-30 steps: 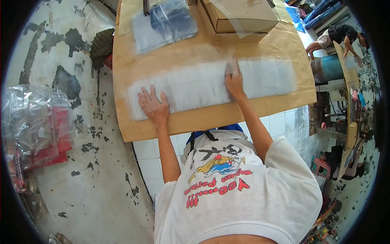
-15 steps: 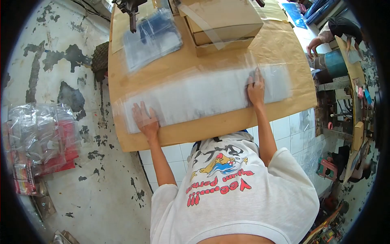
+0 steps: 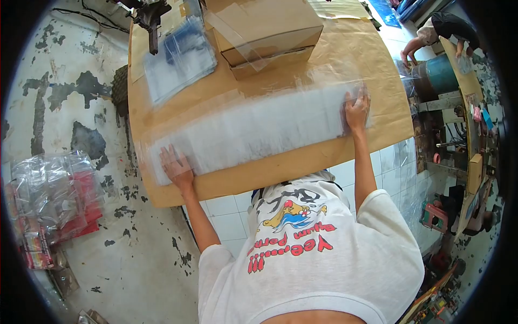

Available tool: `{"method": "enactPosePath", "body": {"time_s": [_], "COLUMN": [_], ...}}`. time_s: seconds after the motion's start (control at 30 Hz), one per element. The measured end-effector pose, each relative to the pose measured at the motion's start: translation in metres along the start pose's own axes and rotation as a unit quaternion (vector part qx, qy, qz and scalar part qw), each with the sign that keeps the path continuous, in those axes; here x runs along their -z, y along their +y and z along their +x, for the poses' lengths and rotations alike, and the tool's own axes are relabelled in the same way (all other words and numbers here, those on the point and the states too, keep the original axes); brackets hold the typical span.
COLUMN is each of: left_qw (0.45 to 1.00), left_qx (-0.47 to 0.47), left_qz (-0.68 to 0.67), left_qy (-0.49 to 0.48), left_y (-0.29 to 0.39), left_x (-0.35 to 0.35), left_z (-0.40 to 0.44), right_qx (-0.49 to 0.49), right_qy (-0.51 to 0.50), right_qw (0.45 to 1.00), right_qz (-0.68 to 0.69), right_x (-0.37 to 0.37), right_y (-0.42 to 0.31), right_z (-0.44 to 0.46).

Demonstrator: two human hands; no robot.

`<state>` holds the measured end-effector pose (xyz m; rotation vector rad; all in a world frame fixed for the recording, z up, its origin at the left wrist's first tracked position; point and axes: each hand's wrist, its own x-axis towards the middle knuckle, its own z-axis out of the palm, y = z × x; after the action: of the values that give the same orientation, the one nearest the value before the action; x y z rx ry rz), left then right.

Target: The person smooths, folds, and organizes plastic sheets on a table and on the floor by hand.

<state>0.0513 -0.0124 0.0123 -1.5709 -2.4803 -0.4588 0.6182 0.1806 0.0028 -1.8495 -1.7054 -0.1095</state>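
A long stack of clear plastic sheets or sleeves (image 3: 259,128) lies across the brown paper-covered table (image 3: 372,65), close to its near edge. My left hand (image 3: 177,167) rests flat on the stack's left end, fingers spread. At the opposite end, my right hand (image 3: 356,109) lies on the plastic with its fingers stretched forward. Neither hand has anything gripped. The stack's edges are slightly blurred, so I cannot tell how many layers it has.
Beyond the stack stand a cardboard box (image 3: 270,35) and a pile of clear plastic bags (image 3: 181,65). A dark metal fixture (image 3: 151,21) overhangs the far left corner. Plastic packs (image 3: 54,194) lie at far left. Another person (image 3: 453,32) bends near a teal drum (image 3: 441,74).
My right hand has slid rightward along the plastic to its right end. My left hand stays on the left end. The whole view has shifted a little.
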Motion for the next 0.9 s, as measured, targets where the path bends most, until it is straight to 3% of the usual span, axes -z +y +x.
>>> {"method": "enactPosePath", "body": {"time_s": [0.17, 0.27, 0.37, 0.47, 0.53, 0.57, 0.67, 0.77, 0.83, 0.9], "left_qw": [1.0, 1.0, 1.0, 1.0, 1.0, 1.0, 1.0, 1.0, 1.0, 1.0], "left_qx": [-0.007, -0.001, 0.0, -0.003, -0.004, -0.004, 0.019, 0.017, 0.016, 0.012], "left_qz": [0.009, -0.006, 0.001, 0.001, 0.011, 0.016, 0.007, 0.012, 0.005, -0.003], "left_qy": [0.007, 0.009, 0.008, 0.003, 0.003, 0.004, -0.01, -0.009, -0.011, -0.01], "left_y": [-0.005, 0.0, -0.001, -0.003, -0.004, -0.005, -0.003, 0.002, 0.002, 0.002], "left_x": [-0.005, 0.0, 0.001, -0.001, -0.002, -0.003, -0.003, 0.002, 0.004, 0.005], "left_z": [-0.001, -0.001, -0.001, -0.001, -0.001, 0.0, -0.001, 0.0, 0.002, -0.001], "right_qx": [-0.062, -0.075, -0.101, -0.161, -0.074, -0.027, 0.006, 0.004, -0.056, -0.093], "right_qy": [0.012, 0.072, 0.114, 0.045, -0.078, -0.137, -0.113, -0.05, -0.05, 0.074], "right_qw": [0.992, 0.962, 0.858, 0.861, 0.971, 0.988, 0.983, 0.988, 0.996, 0.993], "right_qz": [0.112, 0.253, 0.49, 0.481, 0.213, 0.07, -0.144, -0.147, 0.043, -0.021], "right_x": [0.013, 0.033, 0.06, 0.058, 0.06, 0.06, 0.062, 0.05, 0.052, 0.049], "right_y": [-0.016, -0.04, -0.077, -0.071, -0.069, -0.069, -0.107, -0.1, -0.056, 0.025], "right_z": [0.003, 0.005, -0.003, -0.031, -0.05, -0.057, -0.074, -0.068, -0.048, -0.033]}}
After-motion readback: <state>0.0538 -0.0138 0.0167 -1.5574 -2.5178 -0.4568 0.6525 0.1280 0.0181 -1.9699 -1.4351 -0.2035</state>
